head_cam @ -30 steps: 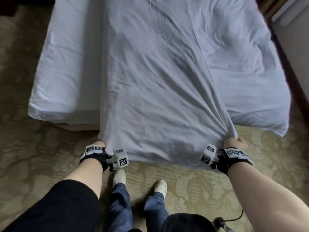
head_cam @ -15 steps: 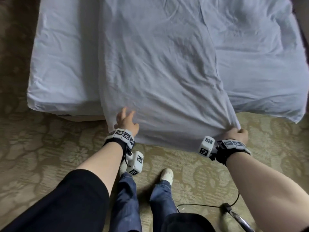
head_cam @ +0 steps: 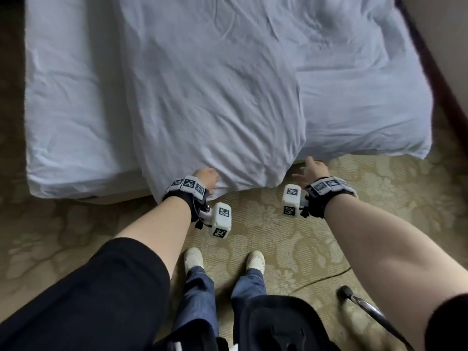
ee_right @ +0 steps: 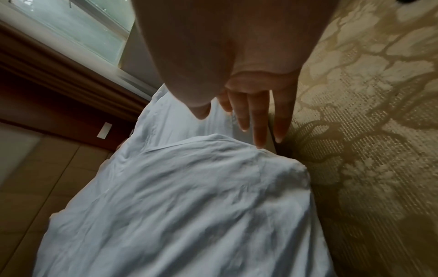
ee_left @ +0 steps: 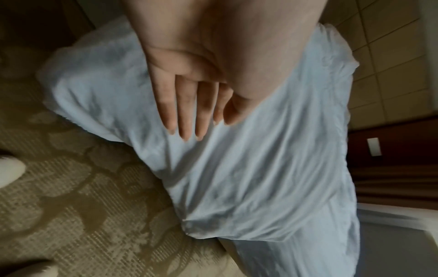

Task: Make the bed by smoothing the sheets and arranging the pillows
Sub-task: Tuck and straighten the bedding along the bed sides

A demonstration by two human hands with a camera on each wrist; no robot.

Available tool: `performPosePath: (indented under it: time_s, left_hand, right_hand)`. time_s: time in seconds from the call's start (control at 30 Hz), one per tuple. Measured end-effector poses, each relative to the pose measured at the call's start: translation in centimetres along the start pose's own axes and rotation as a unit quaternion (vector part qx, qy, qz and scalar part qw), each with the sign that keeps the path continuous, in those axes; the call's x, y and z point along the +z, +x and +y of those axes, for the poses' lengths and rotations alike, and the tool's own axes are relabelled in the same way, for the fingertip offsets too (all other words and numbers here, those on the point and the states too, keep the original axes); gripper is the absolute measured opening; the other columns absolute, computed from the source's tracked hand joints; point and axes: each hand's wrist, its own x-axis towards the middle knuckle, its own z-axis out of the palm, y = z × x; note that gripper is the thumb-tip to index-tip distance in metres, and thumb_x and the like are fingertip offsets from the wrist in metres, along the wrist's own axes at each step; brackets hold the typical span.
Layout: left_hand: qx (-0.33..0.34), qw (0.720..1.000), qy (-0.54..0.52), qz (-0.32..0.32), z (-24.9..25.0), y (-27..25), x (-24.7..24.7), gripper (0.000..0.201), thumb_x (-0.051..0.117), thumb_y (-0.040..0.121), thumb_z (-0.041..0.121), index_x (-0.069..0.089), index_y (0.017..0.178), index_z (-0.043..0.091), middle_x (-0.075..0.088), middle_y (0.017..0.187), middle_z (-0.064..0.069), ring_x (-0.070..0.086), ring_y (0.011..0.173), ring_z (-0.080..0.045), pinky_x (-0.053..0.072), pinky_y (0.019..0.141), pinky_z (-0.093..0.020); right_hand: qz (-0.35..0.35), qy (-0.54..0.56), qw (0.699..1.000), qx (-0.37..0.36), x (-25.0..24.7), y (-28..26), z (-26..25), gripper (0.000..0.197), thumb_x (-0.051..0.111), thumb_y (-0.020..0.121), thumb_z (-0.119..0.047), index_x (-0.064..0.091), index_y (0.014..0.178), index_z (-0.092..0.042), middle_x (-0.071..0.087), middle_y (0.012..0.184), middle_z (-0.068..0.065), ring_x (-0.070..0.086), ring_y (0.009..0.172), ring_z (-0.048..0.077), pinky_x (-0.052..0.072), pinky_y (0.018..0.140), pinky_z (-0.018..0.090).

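Released since half a second ago: right hand (head_cam: 312, 171) no longer bunching the sheet corner, now fingers spread and straight, clear of the cloth, just beside the hanging corner of the top sheet (head_cam: 210, 97) and above the carpet (head_cam: 266, 224). Shifted too: left hand (head_cam: 206, 181), down from the flat of the sheet to its hanging lower edge. Nearest, white shoes (head_cam: 193, 258) and blue jeans (head_cam: 197, 300) planted on the patterned carpet, with a dark cable and a metal-handled object (head_cam: 364, 306) lying to the right. Further out, both wrists banded with marker-covered cuffs (head_cam: 187, 186). From the left wrist view, left hand (ee_left: 194, 97) flat with fingers (ee_left: 184, 112) straight and close together, laid against the draped white sheet (ee_left: 260, 150). From the right wrist view, right hand (ee_right: 249, 105) relaxed and extended, fingertips just short of the sheet's (ee_right: 189, 206) corner, not touching as far as can be told. Beyond the hands, top sheet running wrinkled up the middle of the bed (head_cam: 76, 110), overhanging its foot, with the lower layer showing on either side. Farthest, dark wood trim and wall along the right.
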Motion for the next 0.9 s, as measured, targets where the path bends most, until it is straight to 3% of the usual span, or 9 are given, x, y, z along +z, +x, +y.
performPosePath:
  time_s: [0.07, 0.13, 0.23, 0.3, 0.43, 0.6, 0.73, 0.83, 0.9]
  left_hand:
    - [0.011, 1.000, 0.013, -0.008, 2.5, -1.4, 0.2, 0.028, 0.038, 0.099, 0.011, 0.053, 0.123, 0.009, 0.050, 0.075, 0.002, 0.048, 0.062, -0.011, 0.041, 0.060, -0.022]
    - [0.023, 0.999, 0.033, -0.017, 4.9, -3.0, 0.3, 0.015, 0.038, 0.100, 0.012, 0.052, 0.095, 0.016, 0.048, 0.073, 0.003, 0.048, 0.060, -0.010, 0.041, 0.058, -0.023]
    - [0.050, 0.998, 0.042, -0.017, 7.9, -4.5, 0.9, 0.029, 0.037, 0.100, 0.012, 0.041, 0.073, 0.021, 0.049, 0.073, 0.003, 0.049, 0.061, -0.010, 0.042, 0.058, -0.024]
    - [0.058, 0.997, 0.055, -0.022, 9.6, -5.6, 1.7, 0.030, 0.036, 0.101, 0.012, 0.041, 0.072, 0.020, 0.049, 0.074, 0.003, 0.049, 0.061, -0.010, 0.041, 0.058, -0.024]
    - [0.048, 0.989, 0.129, -0.055, 12.8, -7.5, 5.1, 0.029, 0.031, 0.101, 0.010, 0.045, 0.076, 0.006, 0.051, 0.080, -0.004, 0.050, 0.070, -0.014, 0.037, 0.060, -0.022]
    - [0.075, 0.983, 0.165, -0.036, 17.2, -8.5, 12.7, 0.032, 0.035, 0.101, 0.013, 0.046, 0.072, 0.004, 0.056, 0.085, -0.008, 0.049, 0.064, -0.012, 0.039, 0.057, -0.021]
    - [0.099, 0.975, 0.194, -0.043, 20.3, -9.4, 20.4, 0.026, 0.037, 0.099, 0.011, 0.051, 0.082, -0.001, 0.059, 0.098, -0.012, 0.051, 0.062, -0.013, 0.040, 0.056, -0.023]
    - [0.106, 0.967, 0.224, -0.060, 21.5, -9.8, 24.7, 0.015, 0.040, 0.099, 0.010, 0.050, 0.091, 0.002, 0.060, 0.082, -0.010, 0.053, 0.061, -0.014, 0.041, 0.054, -0.024]
    - [0.109, 0.960, 0.246, -0.082, 22.9, -10.2, 28.6, 0.012, 0.039, 0.099, 0.010, 0.046, 0.089, 0.009, 0.057, 0.075, -0.006, 0.052, 0.060, -0.014, 0.041, 0.056, -0.024]
  right_hand:
    - [-0.006, -0.006, 1.000, -0.003, -0.6, -1.4, -0.7, 0.025, 0.038, 0.098, -0.027, 0.046, 0.109, -0.005, 0.055, 0.094, 0.011, 0.062, 0.073, 0.029, 0.044, 0.055, 0.032]
    - [-0.030, -0.015, 0.999, -0.013, -1.3, -2.7, -1.2, 0.031, 0.042, 0.095, -0.026, 0.049, 0.115, -0.004, 0.055, 0.104, 0.014, 0.062, 0.071, 0.026, 0.045, 0.061, 0.038]
    - [-0.052, -0.014, 0.998, -0.027, -2.8, -4.3, -2.0, 0.033, 0.047, 0.093, -0.023, 0.053, 0.121, -0.006, 0.058, 0.107, 0.010, 0.064, 0.081, 0.025, 0.045, 0.067, 0.037]
    - [-0.065, -0.034, 0.996, -0.043, -4.3, -5.1, -2.4, 0.031, 0.049, 0.093, -0.022, 0.056, 0.119, -0.007, 0.059, 0.105, 0.008, 0.062, 0.081, 0.023, 0.045, 0.065, 0.030]
    - [-0.087, -0.127, 0.982, -0.112, -8.4, -5.2, -3.3, 0.013, 0.052, 0.091, -0.020, 0.059, 0.094, -0.009, 0.061, 0.092, 0.010, 0.062, 0.080, 0.023, 0.042, 0.057, 0.023]
    - [-0.097, -0.246, 0.948, -0.176, -15.6, -2.6, -5.1, 0.015, 0.056, 0.089, -0.017, 0.065, 0.096, -0.007, 0.063, 0.089, 0.010, 0.063, 0.082, 0.023, 0.044, 0.050, 0.021]
    - [-0.106, -0.311, 0.923, -0.202, -22.8, 0.7, -5.8, 0.010, 0.059, 0.087, -0.018, 0.064, 0.089, -0.010, 0.070, 0.097, 0.015, 0.067, 0.087, 0.029, 0.057, 0.081, 0.040]
    - [-0.110, -0.363, 0.901, -0.209, -26.6, 2.2, -6.0, 0.017, 0.057, 0.087, -0.020, 0.066, 0.093, -0.007, 0.071, 0.096, 0.014, 0.066, 0.083, 0.025, 0.055, 0.084, 0.039]
    - [-0.109, -0.378, 0.894, -0.214, -30.0, 3.7, -6.4, 0.024, 0.058, 0.088, -0.020, 0.067, 0.099, -0.001, 0.072, 0.097, 0.015, 0.066, 0.084, 0.024, 0.054, 0.084, 0.038]
